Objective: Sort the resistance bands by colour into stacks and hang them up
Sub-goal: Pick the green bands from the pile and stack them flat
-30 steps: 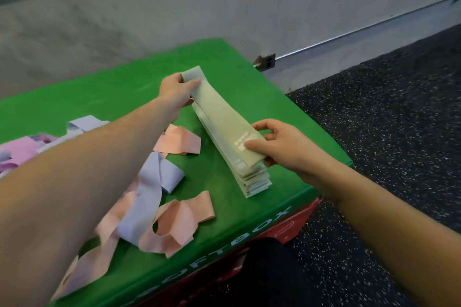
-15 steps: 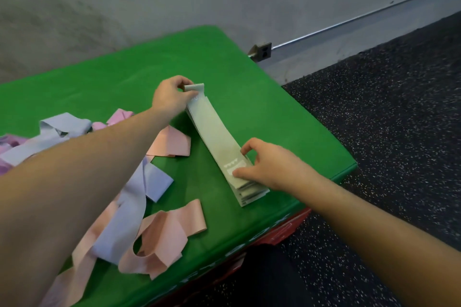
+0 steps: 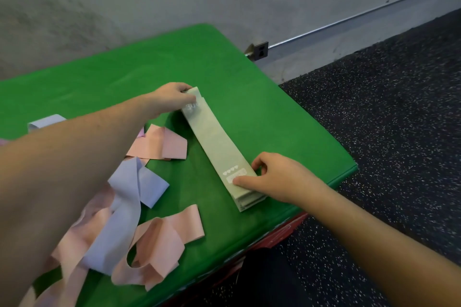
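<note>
Left grip (image 3: 172, 99) pinching far end of top green band (image 3: 214, 139); right grip (image 3: 272, 177) pressing thumb on its near end, fingers curled round side of green stack (image 3: 249, 200). Stack lying flat toward right of green worktop (image 3: 262, 117). Left of it, loose pink bands (image 3: 159, 244) and lilac bands (image 3: 124, 207) tangled. Beyond, speckled floor (image 3: 386, 107).

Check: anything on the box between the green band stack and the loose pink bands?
Head view: only bare green box top lies between the green stack and the pink bands.
</note>
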Motion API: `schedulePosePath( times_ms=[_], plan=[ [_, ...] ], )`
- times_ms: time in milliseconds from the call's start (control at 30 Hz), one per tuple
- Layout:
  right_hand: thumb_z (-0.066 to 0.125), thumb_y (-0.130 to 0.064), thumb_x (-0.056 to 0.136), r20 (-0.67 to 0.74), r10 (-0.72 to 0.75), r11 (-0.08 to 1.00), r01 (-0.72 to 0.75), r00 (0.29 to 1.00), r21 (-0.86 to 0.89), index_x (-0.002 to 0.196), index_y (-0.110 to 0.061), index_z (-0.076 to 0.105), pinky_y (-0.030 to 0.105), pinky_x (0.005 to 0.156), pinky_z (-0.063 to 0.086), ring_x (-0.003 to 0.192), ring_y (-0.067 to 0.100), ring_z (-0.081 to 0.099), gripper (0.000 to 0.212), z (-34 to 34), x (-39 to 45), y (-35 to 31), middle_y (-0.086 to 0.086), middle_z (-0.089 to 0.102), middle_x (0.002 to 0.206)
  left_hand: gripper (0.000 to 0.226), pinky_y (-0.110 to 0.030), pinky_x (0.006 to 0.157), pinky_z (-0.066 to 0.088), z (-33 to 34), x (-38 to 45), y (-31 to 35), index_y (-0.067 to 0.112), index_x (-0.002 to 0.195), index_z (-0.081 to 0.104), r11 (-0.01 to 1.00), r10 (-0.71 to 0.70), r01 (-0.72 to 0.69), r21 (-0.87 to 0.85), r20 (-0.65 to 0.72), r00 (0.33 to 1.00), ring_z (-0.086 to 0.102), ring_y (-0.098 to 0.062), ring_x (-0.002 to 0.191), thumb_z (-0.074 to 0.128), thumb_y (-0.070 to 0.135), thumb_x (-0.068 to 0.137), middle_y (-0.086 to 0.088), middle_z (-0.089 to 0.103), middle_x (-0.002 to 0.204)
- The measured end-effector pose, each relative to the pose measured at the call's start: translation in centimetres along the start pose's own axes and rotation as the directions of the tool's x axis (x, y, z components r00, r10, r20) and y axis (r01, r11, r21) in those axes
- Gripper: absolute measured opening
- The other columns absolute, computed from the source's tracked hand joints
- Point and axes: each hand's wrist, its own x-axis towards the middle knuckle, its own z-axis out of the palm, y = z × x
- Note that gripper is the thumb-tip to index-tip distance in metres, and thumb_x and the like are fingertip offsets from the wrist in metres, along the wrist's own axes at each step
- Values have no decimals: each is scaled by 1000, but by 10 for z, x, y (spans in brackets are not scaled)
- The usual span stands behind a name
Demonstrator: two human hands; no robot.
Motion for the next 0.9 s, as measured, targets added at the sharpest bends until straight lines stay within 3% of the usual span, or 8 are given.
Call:
schedulePosePath(
  times_ms=[100,233,333,467,600,700,800,900],
  plan=[
    [61,-71,82,-13,-4,999,4,1000,-37,107,-28,54,26,60,52,74,7,62,50,3,-3,0,-12,61,87,52,-47,114,35,-4,1,1,14,146,44,999,-26,23,36,67,997,49,-24,122,59,26,98,-6,51,140],
    [62,-71,81,11,7,998,-6,1000,-59,101,-27,55,29,66,57,77,7,63,49,2,-4,-1,-11,63,87,53,-44,112,32,-5,2,-4,16,147,42,1000,-29,29,5,117,993,47,-22,119,60,22,98,-6,51,140],
    [61,-71,81,31,8,995,-5,999,-100,95,-23,58,27,55,48,71,9,62,50,0,-4,-4,-7,65,84,58,-45,116,31,-7,5,-4,16,149,40,999,-39,44,-27,157,987,48,-25,124,64,17,95,-6,49,143],
    [62,-68,81,60,37,990,-28,997,-139,89,-16,62,24,49,40,65,12,56,52,-3,-1,-8,-3,62,78,62,-36,103,43,-13,10,3,14,148,41,996,-52,68,-65,217,975,51,-26,121,66,8,92,-8,50,141],
    [64,-61,81,61,38,993,-31,997,-116,94,-17,60,23,49,46,70,11,63,46,5,-2,-10,-5,65,84,68,-47,116,34,-15,9,6,27,147,44,999,-12,20,-34,219,976,45,-30,128,68,4,87,-8,41,144],
    [67,-55,81,36,26,997,-23,999,-75,102,-20,51,24,53,53,75,10,66,44,13,-5,-12,-6,63,91,65,-41,102,46,-18,1,3,32,142,46,997,74,-71,-24,186,980,52,-29,117,65,2,87,-11,43,135],
    [69,-44,87,46,10,999,-12,999,34,112,-20,40,20,46,47,70,8,63,45,17,-8,-14,-6,61,94,60,-27,80,48,-27,-12,-2,33,139,50,984,156,-167,58,156,975,57,-21,103,66,6,89,-7,47,129],
    [73,-35,88,98,7,979,-27,995,200,134,-19,30,17,45,45,68,9,62,65,15,-8,-15,-1,63,101,55,-27,83,44,-39,-30,-7,33,137,54,960,195,-215,177,124,973,58,-20,99,68,11,89,-4,52,123]
  ],
)
